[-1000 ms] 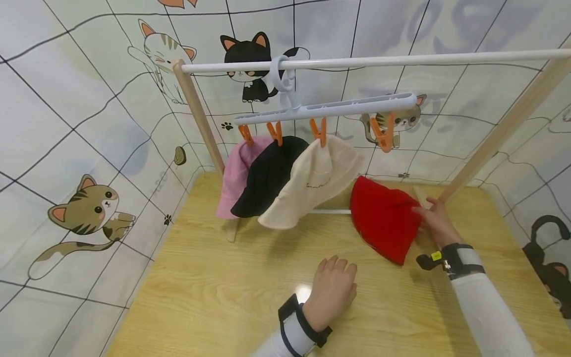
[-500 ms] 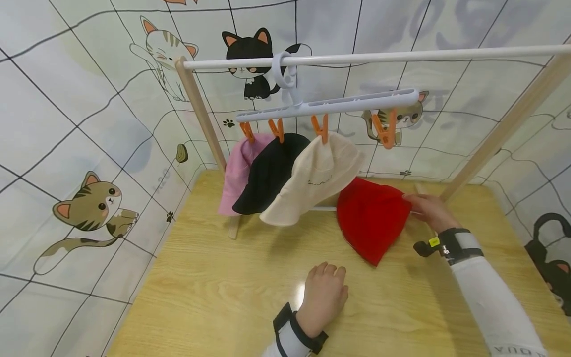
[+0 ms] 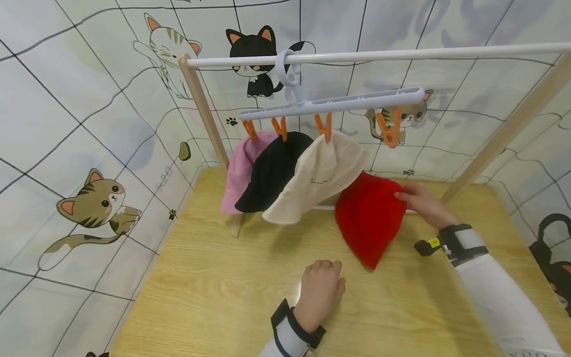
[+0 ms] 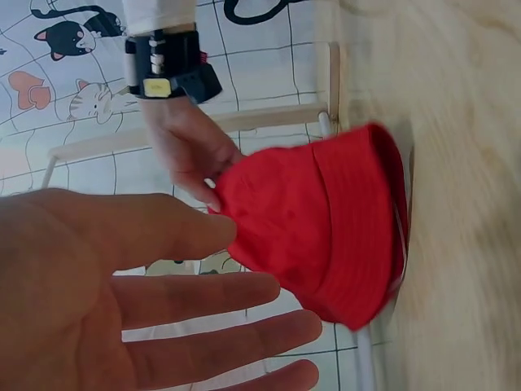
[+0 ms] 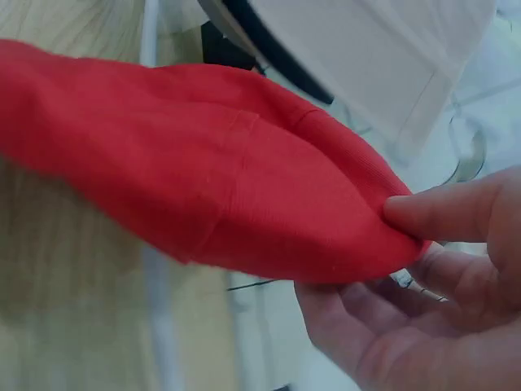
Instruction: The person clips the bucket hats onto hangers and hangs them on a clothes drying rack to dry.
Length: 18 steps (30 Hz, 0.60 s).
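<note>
My right hand (image 3: 421,201) pinches the crown of a red bucket hat (image 3: 370,213) between thumb and fingers, its brim pointing down near the table. In the right wrist view the thumb (image 5: 444,213) presses on the red cloth. My left hand (image 3: 320,292) holds nothing and stays over the table in front; its fingers (image 4: 220,334) are spread straight in the left wrist view. A pink hat (image 3: 243,171), a black hat (image 3: 272,171) and a cream hat (image 3: 312,183) hang from orange clips on a pale hanger (image 3: 352,103). One orange clip (image 3: 390,128) at the right end holds nothing.
The hanger hooks over a white rod (image 3: 401,54) between wooden posts, with the right post (image 3: 504,136) behind my right hand. A lower white bar runs behind the hats. A wooden table (image 3: 214,277) lies below; a cat-patterned sheet (image 3: 89,124) surrounds it.
My right hand has lifted the red hat slightly and drawn it left, so its brim now hangs lower-pointed beside the cream hat. The left hand has shifted only slightly in view.
</note>
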{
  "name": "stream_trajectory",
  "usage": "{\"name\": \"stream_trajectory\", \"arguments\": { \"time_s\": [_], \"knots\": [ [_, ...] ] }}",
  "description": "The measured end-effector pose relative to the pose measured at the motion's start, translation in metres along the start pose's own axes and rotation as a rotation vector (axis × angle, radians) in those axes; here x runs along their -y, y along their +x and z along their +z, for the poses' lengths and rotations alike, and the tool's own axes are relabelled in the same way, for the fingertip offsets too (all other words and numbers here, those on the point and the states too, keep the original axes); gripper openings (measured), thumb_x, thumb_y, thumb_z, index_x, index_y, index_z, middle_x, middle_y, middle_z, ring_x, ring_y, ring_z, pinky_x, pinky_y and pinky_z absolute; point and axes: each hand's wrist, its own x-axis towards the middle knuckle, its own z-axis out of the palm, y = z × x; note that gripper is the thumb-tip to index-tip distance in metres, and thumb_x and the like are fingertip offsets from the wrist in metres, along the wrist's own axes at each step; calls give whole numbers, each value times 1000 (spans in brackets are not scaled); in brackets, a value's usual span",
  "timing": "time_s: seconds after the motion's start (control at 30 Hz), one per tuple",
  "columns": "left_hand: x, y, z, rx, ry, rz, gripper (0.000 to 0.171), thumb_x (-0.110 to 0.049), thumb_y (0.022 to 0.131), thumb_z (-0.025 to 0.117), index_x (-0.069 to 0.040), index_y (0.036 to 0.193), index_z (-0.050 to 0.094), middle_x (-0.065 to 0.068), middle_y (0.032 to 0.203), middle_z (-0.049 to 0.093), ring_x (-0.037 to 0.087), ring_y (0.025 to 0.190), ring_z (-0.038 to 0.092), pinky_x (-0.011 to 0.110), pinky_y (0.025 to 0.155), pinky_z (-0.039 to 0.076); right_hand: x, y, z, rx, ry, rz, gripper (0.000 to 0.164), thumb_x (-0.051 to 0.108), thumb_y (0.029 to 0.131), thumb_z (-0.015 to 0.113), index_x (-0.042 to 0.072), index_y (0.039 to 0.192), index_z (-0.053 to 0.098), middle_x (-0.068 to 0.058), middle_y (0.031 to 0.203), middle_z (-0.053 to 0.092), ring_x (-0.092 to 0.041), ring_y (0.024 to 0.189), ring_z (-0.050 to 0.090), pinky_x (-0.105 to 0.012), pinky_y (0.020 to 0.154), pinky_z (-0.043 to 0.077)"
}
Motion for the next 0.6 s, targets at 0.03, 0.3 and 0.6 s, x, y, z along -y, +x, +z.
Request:
{"name": "stream_trajectory", "arguments": {
  "time_s": [0.03, 0.3, 0.6],
  "knots": [
    [1, 1, 0, -8, 1, 0, 20, -28, 81, 76, -13, 90, 68, 1, 81, 66, 17, 80, 65, 26, 63, 51, 5, -1, -1, 10, -14, -19, 36, 12, 102, 46, -14, 126, 45, -1, 102, 63, -6, 88, 60, -23, 78, 50],
    [4, 8, -5, -24, -26, -6, 20, -27, 82, 76, -12, 93, 69, 0, 80, 66, 13, 68, 61, 21, 54, 45, 42, -12, -7, 15, -251, -56, 30, 13, 102, 44, -11, 120, 48, -22, 109, 59, -26, 97, 56, -38, 82, 48],
    [5, 16, -7, -67, -42, 14, 17, -25, 81, 76, -13, 89, 68, -2, 76, 63, 12, 65, 58, 19, 49, 40, 68, -26, -17, -17, -487, -133, 20, 7, 99, 50, -5, 114, 55, -20, 102, 62, -31, 87, 55, -34, 71, 46]
  ]
}}
